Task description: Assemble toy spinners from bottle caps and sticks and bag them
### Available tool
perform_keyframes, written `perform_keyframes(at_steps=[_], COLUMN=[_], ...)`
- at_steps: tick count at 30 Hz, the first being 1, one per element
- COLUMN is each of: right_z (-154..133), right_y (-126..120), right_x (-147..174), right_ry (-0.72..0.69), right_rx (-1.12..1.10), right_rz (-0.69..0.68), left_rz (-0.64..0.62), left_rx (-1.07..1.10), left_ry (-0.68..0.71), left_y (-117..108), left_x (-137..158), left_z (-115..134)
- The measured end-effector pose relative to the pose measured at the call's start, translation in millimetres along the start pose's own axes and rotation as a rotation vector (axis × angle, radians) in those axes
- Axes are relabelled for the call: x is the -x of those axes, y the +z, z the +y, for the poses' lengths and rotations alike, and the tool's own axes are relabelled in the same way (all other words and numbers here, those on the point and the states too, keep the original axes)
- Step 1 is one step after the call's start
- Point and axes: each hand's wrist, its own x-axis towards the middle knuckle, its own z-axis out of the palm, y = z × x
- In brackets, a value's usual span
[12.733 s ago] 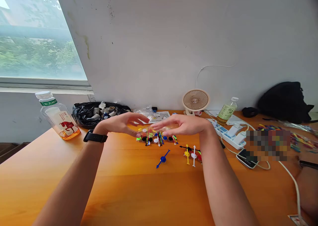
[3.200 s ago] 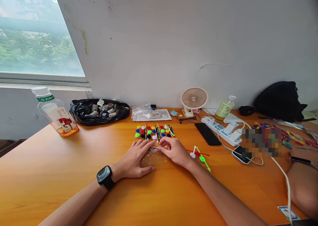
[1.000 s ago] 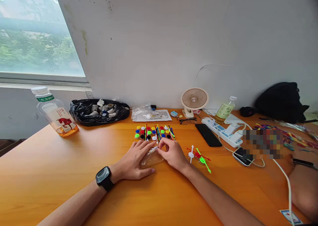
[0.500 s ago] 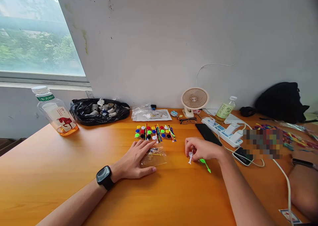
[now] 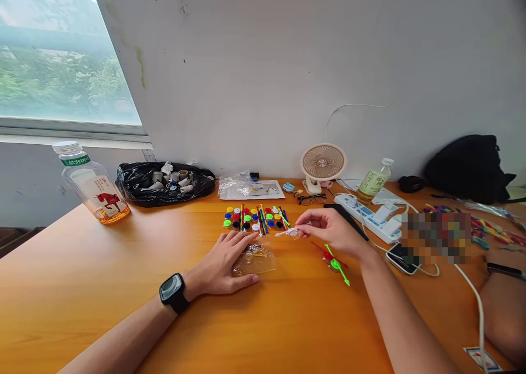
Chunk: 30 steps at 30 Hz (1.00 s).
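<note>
My left hand (image 5: 224,261) lies flat with fingers stretched, on the edge of a clear plastic bag (image 5: 263,262) that has a few small pieces in it, one of them yellow. My right hand (image 5: 329,228) pinches a white plastic arrow with a round disc (image 5: 292,232) between thumb and fingertips, just above the table. Left of it are neat groups of coloured discs (image 5: 247,219) and thin plastic arrows (image 5: 262,220). Below my right hand, a green arrow (image 5: 337,266) and a red arrow (image 5: 327,255) lie crossed on the table.
A drink bottle (image 5: 93,185) stands at the left, near a black plastic bag (image 5: 131,193) of scraps. Farther back are a small fan (image 5: 323,163), glasses (image 5: 311,199) and a second bottle (image 5: 375,182). A power strip (image 5: 365,217), cables and another person's arm (image 5: 503,313) occupy the right.
My right hand has moved up and left with the white arrow, towards the coloured groups, uncovering the green and red arrows. My left hand has stayed in place.
</note>
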Motion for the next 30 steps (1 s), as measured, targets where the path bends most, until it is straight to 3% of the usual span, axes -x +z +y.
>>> perform_keyframes(at_steps=[4,8,12,19,25,30], right_z=[14.5,29.0,32.7,32.8,33.0,25.9], right_y=[36.3,71.5,92.0,102.2,112.1,100.2], right_x=[-10.8,-19.4,-18.9,-18.4,-16.1,-12.5], right_ry=[0.05,-0.057,-0.149,-0.135,-0.135,-0.113], right_rx=[-0.105,0.02,0.141,0.182,0.059,0.169], right_rz=[-0.117,-0.068,0.05,0.12,0.003,-0.064], left_rz=[0.008,0.017,0.026,0.026,0.033,0.033], left_rx=[0.003,0.001,0.0,0.0,0.008,0.011], left_ry=[0.001,0.005,0.006,0.007,0.01,0.01], left_y=[1.1,2.6,2.8,2.8,2.1,2.9], left_x=[0.7,1.6,1.2,-0.2,-0.6,-0.2], left_z=[0.1,-0.6,-0.9,-0.9,0.0,-0.3])
